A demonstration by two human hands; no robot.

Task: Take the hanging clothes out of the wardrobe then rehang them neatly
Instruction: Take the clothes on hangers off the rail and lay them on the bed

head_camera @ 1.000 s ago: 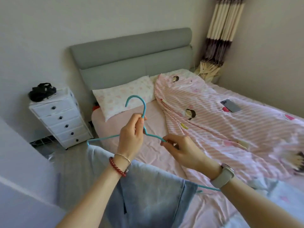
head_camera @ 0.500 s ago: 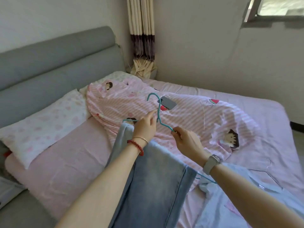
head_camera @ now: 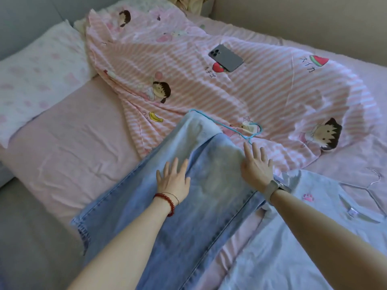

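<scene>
Jeans on bed, both hands flat on denim, nothing gripped.

Nearest: jeans (head_camera: 188, 206) laid out across the bed (head_camera: 69, 155), legs toward the viewer. Left hand (head_camera: 173, 178) and right hand (head_camera: 256, 166) press on them w/ fingers straight, smoothing. Just beyond, blue hanger (head_camera: 240, 132) w/ its bar through the folded jeans, hook lying on the striped quilt (head_camera: 230, 95). To the right, a pale shirt (head_camera: 303, 216) & a bare wire hanger (head_camera: 374, 183). Further off, phone (head_camera: 226, 57) on quilt. Progress, I'd say: clothes out of wardrobe; jeans on hanger but not back up, shirt not yet hung. Wardrobe not in view.
</scene>
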